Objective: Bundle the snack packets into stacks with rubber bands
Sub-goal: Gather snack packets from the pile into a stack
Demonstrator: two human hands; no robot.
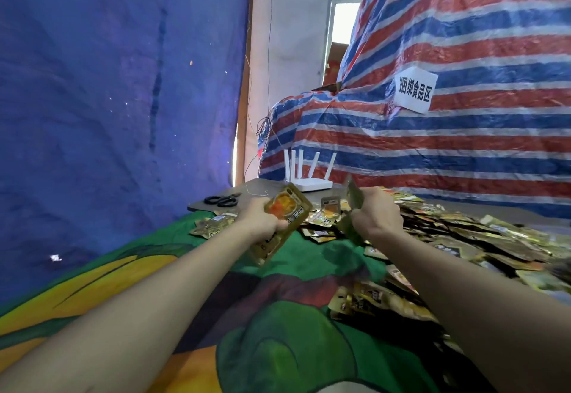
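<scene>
My left hand [262, 218] grips a golden snack packet [285, 209] with an orange picture, held tilted above the green cloth [309, 315]. My right hand [375, 213] holds another packet [353, 198] edge-on, its thin side toward me. A big heap of loose golden packets [463, 238] spreads across the table's right side, right beside my right hand. A few stray packets [211, 226] lie to the left of my left hand. No rubber band shows clearly in either hand.
Black scissors [222, 200] lie on the brown tabletop [256, 188] at the far end, a white router [310, 182] beside them. A blue tarp [108, 114] hangs on the left. A striped tarp [432, 130] with a paper sign [415, 90] rises behind the heap.
</scene>
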